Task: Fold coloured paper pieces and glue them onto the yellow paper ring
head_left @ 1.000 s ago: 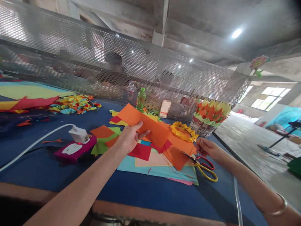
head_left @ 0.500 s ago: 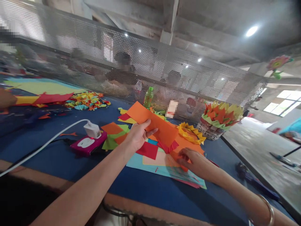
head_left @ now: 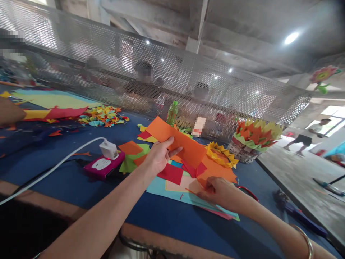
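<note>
My left hand [head_left: 161, 155] grips a rectangular orange paper sheet [head_left: 185, 145] between thumb and fingers, tilted above the pile. Lower right, my right hand [head_left: 217, 190] is closed, its fingers curled together close over the papers. A thin orange strip [head_left: 191, 191] shows at its fingertips; what lies inside the fingers is hidden. Beneath the hands are a red paper piece [head_left: 171, 174], a larger orange sheet [head_left: 219, 172] and light blue sheets [head_left: 159, 186]. A red loop [head_left: 249, 192], perhaps a handle, shows just behind my right wrist.
A yellow pointed paper ring [head_left: 222, 154] and a basket of folded paper [head_left: 246, 154] are at right. A purple power box [head_left: 104, 166] with a white plug [head_left: 108, 149] and cable is left. Further off are paper scraps [head_left: 104, 116], a green-capped bottle [head_left: 172, 113] and another person's hand [head_left: 10, 111].
My right hand has closed more and turned over the papers; the thin orange strip now shows at its fingertips. The left hand keeps its orange sheet. A walking person has appeared at far right.
</note>
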The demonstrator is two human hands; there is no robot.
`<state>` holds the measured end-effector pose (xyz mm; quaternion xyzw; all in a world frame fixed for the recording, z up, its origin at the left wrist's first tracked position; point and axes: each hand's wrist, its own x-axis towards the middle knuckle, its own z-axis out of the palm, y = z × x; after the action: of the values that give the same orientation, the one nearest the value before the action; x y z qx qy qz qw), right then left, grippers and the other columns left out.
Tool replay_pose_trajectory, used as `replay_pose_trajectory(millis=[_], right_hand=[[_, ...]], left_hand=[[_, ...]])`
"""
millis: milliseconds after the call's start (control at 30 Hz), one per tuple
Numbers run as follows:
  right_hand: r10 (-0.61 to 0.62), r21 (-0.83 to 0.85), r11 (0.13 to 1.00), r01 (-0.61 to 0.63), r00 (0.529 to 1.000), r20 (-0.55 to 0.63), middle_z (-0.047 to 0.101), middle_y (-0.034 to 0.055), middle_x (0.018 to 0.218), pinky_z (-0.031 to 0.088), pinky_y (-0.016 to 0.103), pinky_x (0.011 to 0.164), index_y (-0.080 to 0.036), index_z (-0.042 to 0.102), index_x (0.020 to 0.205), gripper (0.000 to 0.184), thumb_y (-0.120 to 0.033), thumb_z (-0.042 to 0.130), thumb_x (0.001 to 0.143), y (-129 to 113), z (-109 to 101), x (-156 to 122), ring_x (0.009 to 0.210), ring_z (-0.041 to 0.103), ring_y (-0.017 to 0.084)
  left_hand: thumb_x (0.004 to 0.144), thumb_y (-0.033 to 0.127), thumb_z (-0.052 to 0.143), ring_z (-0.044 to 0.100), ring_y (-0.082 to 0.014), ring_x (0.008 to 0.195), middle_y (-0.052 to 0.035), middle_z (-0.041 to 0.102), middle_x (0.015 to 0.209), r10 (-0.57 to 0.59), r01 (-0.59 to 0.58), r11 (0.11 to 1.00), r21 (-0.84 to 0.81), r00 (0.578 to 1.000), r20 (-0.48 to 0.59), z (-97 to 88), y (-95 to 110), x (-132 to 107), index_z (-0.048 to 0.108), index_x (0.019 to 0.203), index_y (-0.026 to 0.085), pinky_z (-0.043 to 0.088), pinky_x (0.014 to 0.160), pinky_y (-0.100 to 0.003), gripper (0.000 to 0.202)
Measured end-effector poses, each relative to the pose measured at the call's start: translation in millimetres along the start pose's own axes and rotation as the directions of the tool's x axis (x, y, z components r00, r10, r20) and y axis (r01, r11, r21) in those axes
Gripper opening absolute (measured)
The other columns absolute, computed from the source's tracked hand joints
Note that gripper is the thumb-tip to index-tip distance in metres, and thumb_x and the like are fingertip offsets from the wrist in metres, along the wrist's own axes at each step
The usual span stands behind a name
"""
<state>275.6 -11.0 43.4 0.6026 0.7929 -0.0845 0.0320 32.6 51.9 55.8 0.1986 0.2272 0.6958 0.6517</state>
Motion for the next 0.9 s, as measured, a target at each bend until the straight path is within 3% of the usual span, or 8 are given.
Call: replay_pose_trajectory(millis=[133, 233, 433, 633, 767, 900], right_hand=[[-0.012, -0.029, 1.0, 0.011, 1.0, -0.026, 0.068, 0.0075, 0.084, 0.027, 0.027, 0.06, -0.019, 0.061, 0.08, 0.018, -0.036, 0.058, 0.085, -4, 4, -1, 0.075, 0.06, 0.019], [-0.007, -0.035, 0.999, 0.006, 0.999, -0.04, 0.066, 0.0048, 0.075, 0.023, 0.027, 0.058, -0.019, 0.06, 0.072, 0.013, -0.024, 0.054, 0.083, -5, 8, 1, 0.067, 0.057, 0.015], [-0.061, 0.005, 0.998, 0.061, 0.998, 0.01, 0.064, -0.0003, 0.068, 0.024, 0.025, 0.055, -0.02, 0.059, 0.071, 0.016, -0.024, 0.052, 0.085, 4, 7, 2, 0.059, 0.051, 0.011], [-0.145, 0.031, 0.989, 0.143, 0.988, 0.058, 0.071, 0.0024, 0.082, 0.033, 0.025, 0.062, -0.021, 0.067, 0.082, 0.016, -0.031, 0.055, 0.087, 20, -2, -12, 0.072, 0.061, 0.016], [-0.169, 0.022, 0.985, 0.168, 0.985, 0.045, 0.072, 0.0018, 0.083, 0.033, 0.026, 0.065, -0.022, 0.069, 0.086, 0.013, -0.026, 0.058, 0.081, 23, 2, -15, 0.077, 0.063, 0.017], [-0.186, 0.011, 0.982, 0.186, 0.982, 0.042, 0.068, 0.0005, 0.07, 0.028, 0.026, 0.06, -0.021, 0.067, 0.073, 0.013, -0.016, 0.055, 0.075, 20, 11, -14, 0.066, 0.058, 0.015]], left_hand=[[0.068, 0.003, 0.078, 0.068, -0.0157, 0.073, -0.0015, 0.072, 0.082, -0.002, 0.002, 1.0, -0.001, 1.0, -0.005, 1.8, 0, -2, 0.063, 0.071, 0.016, 0.065, 0.067, -0.03, 0.021], [0.068, 0.002, 0.077, 0.068, -0.0141, 0.07, -0.0011, 0.072, 0.081, 0.008, -0.008, 1.0, -0.008, 1.0, -0.01, 2.1, 1, -2, 0.063, 0.072, 0.016, 0.065, 0.067, -0.029, 0.021], [0.071, 0.004, 0.078, 0.067, -0.0118, 0.067, -0.0004, 0.067, 0.075, 0.037, -0.037, 0.999, -0.024, 0.999, -0.013, -4.0, 8, 6, 0.062, 0.07, 0.013, 0.065, 0.067, -0.026, 0.018], [0.075, 0.003, 0.075, 0.068, -0.0134, 0.07, -0.0018, 0.067, 0.076, 0.044, -0.044, 0.999, -0.026, 0.999, -0.016, -4.8, 10, 8, 0.065, 0.074, 0.011, 0.065, 0.067, -0.027, 0.012], [0.074, 0.0, 0.073, 0.066, -0.011, 0.068, 0.0006, 0.066, 0.074, 0.058, -0.058, 0.997, -0.042, 0.998, -0.02, -5.3, 8, 8, 0.064, 0.071, 0.012, 0.064, 0.074, -0.027, 0.015], [0.074, 0.0, 0.073, 0.066, -0.0097, 0.067, 0.0011, 0.066, 0.074, 0.065, -0.066, 0.996, -0.053, 0.998, -0.027, -7.0, 8, 10, 0.064, 0.071, 0.013, 0.064, 0.077, -0.027, 0.016]])
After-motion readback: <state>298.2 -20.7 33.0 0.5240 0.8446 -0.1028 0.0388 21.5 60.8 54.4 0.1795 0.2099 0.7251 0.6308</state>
